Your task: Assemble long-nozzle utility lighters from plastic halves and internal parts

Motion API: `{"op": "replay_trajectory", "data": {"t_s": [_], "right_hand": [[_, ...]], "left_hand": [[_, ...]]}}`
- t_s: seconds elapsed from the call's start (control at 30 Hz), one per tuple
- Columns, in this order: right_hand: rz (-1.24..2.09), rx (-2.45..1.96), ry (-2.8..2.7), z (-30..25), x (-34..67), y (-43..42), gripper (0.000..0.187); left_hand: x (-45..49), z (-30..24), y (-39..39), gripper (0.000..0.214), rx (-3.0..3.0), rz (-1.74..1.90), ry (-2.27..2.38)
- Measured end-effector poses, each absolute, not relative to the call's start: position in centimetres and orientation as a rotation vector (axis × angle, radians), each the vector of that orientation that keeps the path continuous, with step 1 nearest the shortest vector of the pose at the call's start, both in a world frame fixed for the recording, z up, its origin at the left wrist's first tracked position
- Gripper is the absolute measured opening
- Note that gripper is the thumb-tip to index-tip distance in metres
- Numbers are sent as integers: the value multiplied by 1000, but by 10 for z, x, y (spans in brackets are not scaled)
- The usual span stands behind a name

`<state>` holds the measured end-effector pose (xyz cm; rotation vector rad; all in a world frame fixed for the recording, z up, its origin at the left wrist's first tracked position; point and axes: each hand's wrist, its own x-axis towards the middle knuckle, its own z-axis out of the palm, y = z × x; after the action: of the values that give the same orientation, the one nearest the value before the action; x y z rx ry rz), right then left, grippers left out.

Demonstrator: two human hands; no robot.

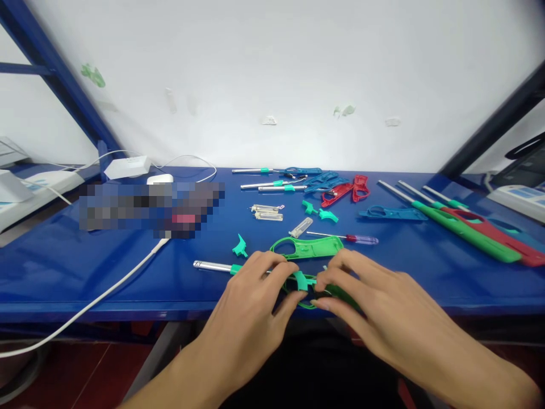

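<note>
**Green build partway, trigger in hand**

On my feed, left hand (258,298) pinches a trigger (302,280) between thumb and fingers, over the open lower shell (342,294) near the desk (106,255) edge. Right hand (377,295) curls beside it; I can't tell whether its fingertips clamp anything. Tube (213,266) sticks out left. Upper shell (323,248) lies off, just beyond, so I'd call closing undone. Green lighter (472,230) and red lighter (489,230) at right look done. Blue shells (323,181) and red shells (360,190) lie loose: likely left to do.
</note>
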<state>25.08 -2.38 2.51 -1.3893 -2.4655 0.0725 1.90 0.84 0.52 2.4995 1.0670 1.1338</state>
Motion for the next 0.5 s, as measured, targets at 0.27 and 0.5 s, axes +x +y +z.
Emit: {"op": "replay_trajectory", "data": {"t_s": [0.27, 0.5], "right_hand": [[345, -1396, -2400, 28, 254, -12, 15], [466, -1404, -2264, 29, 250, -16, 17]], "left_hand": [[19, 4, 7, 19, 2471, 1135, 1078], [21, 3, 7, 20, 2474, 1150, 1086]]}}
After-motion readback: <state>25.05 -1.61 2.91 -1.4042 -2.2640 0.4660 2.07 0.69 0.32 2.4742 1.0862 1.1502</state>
